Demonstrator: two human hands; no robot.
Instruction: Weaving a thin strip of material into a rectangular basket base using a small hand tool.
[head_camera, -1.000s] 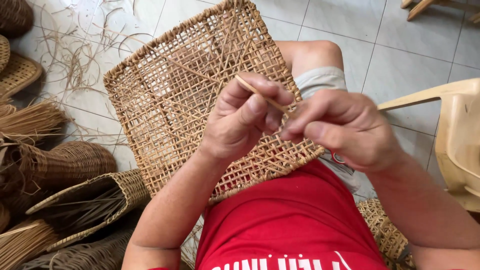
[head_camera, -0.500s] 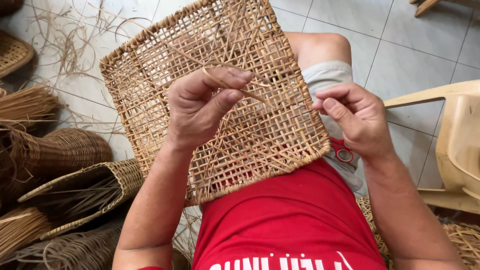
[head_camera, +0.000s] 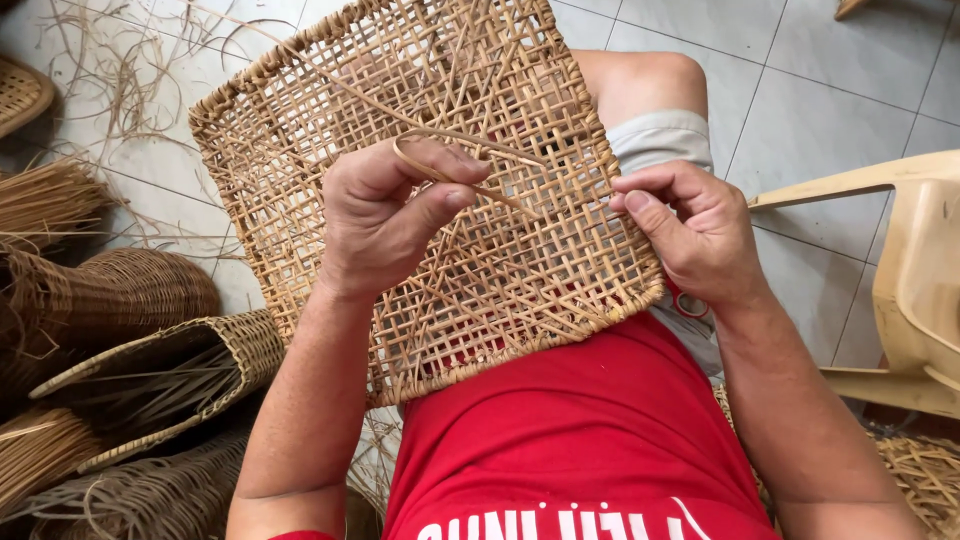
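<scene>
A square open-weave rattan panel (head_camera: 300, 150) rests on my lap, tilted up toward me. My left hand (head_camera: 385, 215) hovers over its middle and pinches a thin rattan strip (head_camera: 480, 140) that loops over my fingers and runs into the weave. My right hand (head_camera: 695, 235) sits at the panel's right edge, with curled fingers gripping the rim. My bare knee shows beyond the panel's top right corner.
Several woven baskets (head_camera: 150, 370) and bundles of rattan lie piled on the floor at left. Loose strands (head_camera: 110, 70) are scattered on the grey tiles. A cream plastic chair (head_camera: 910, 270) stands at right. More weave (head_camera: 920, 470) lies at lower right.
My hands were together over the panel a second ago. They have drawn apart: the left pulled the strip leftward, the right moved to the panel's right edge.
</scene>
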